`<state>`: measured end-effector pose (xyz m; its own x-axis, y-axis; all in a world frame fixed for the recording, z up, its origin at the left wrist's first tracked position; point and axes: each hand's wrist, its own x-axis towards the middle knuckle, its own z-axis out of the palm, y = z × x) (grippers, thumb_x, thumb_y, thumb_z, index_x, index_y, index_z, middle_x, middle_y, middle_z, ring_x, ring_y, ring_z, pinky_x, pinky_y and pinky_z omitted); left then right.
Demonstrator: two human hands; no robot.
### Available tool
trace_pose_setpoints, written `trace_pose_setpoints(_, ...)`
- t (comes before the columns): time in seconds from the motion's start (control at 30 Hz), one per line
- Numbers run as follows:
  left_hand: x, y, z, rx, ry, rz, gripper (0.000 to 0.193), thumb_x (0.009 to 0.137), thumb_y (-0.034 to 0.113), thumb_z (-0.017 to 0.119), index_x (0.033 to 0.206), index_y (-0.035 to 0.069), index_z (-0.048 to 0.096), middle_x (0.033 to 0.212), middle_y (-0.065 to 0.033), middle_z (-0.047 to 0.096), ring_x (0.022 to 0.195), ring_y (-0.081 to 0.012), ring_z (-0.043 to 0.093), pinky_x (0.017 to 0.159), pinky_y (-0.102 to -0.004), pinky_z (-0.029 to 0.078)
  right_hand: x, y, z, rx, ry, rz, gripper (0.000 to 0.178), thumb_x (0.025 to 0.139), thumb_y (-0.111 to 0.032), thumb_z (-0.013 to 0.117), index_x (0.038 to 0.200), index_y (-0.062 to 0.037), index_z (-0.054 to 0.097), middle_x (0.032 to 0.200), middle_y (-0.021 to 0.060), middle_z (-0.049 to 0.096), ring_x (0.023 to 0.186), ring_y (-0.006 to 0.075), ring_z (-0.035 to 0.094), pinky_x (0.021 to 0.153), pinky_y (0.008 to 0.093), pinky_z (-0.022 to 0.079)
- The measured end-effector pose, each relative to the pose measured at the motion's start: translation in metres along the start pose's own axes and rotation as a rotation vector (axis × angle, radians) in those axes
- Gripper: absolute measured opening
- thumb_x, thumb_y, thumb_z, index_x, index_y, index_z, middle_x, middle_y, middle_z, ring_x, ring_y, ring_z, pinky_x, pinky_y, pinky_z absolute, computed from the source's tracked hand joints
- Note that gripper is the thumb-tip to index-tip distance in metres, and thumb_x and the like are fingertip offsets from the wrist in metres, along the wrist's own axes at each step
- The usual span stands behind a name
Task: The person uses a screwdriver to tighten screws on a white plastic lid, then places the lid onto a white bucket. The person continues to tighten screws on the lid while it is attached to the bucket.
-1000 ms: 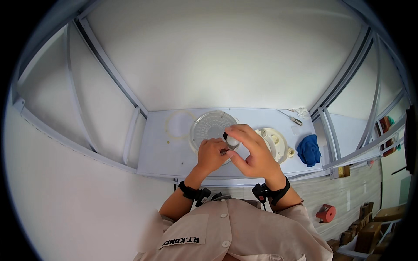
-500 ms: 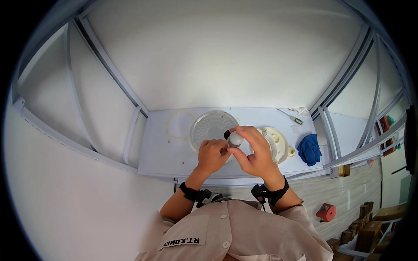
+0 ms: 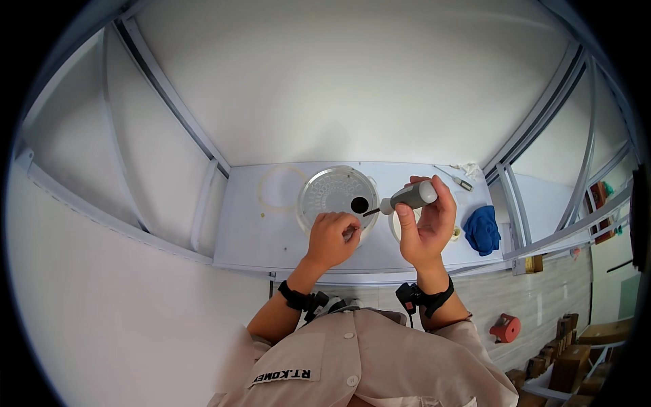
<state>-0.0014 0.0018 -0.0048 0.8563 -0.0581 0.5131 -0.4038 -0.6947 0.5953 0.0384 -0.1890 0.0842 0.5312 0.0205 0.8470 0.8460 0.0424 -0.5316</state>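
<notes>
A screwdriver (image 3: 415, 195) with a grey handle and pale end cap is gripped in my right hand (image 3: 431, 234), its dark shaft pointing left and slightly down. My left hand (image 3: 332, 239) is closed over the near side of a round clear ribbed cover (image 3: 325, 193); whatever its fingers pinch is hidden. On the cover's right part, close to the screwdriver tip, shows a round black disc (image 3: 359, 204). Partly behind my right hand sits a white round housing (image 3: 399, 232), with a small cream fitting (image 3: 456, 234) at its right.
A pale yellowish ring (image 3: 262, 193) lies at the table's left. Toward the back right are a second screwdriver (image 3: 464, 184) and crumpled white material (image 3: 472, 169). A bunched blue cloth (image 3: 482, 232) lies near the right edge. Metal posts frame both sides; a red stool (image 3: 505, 328) stands below.
My right hand has moved right, away from my left, turning the screwdriver so its handle and shaft show sideways. My left hand stays nearly in place, still closed.
</notes>
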Motion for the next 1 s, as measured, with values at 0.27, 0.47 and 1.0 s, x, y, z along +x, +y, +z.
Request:
trace_pose_setpoints(0.27, 0.003, 0.0, 0.001, 0.021, -0.043, -0.006, 0.02, 0.08, 0.017, 0.083, 0.097, 0.013, 0.073, 0.088, 0.0024, 0.068, 0.08, -0.0207, 0.065, 0.082, -0.0391, 0.046, 0.001, 0.002, -0.008, -0.039, 0.017, 0.011, 0.064, 0.093, 0.001, 0.077, 0.149, 0.0036, 0.047, 0.125, 0.0173, 0.059, 0.116, 0.0315, 0.065, 0.097, 0.0403, 0.053)
trace_pose_setpoints(0.47, 0.005, -0.003, 0.003, 0.201, -0.136, 0.076, 0.031, 0.085, 0.023, 0.082, 0.116, 0.02, 0.082, 0.101, 0.0047, 0.065, 0.093, -0.0194, 0.062, 0.087, -0.0383, 0.043, 0.002, 0.002, -0.012, -0.041, 0.041, 0.015, 0.064, 0.093, 0.001, 0.077, 0.15, 0.0036, 0.047, 0.125, 0.0164, 0.059, 0.117, 0.0305, 0.064, 0.097, 0.04, 0.053)
trace_pose_setpoints(1.0, 0.003, -0.013, -0.04, 0.125, -0.346, 0.152, 0.028, 0.086, 0.014, 0.081, 0.112, 0.022, 0.083, 0.102, 0.0052, 0.068, 0.102, -0.0188, 0.059, 0.098, -0.0383, 0.038, 0.003, 0.01, -0.018, -0.002, 0.02, 0.077, 0.062, 0.094, 0.002, 0.075, 0.15, 0.0036, 0.047, 0.125, 0.0158, 0.059, 0.118, 0.029, 0.064, 0.101, 0.0404, 0.051)
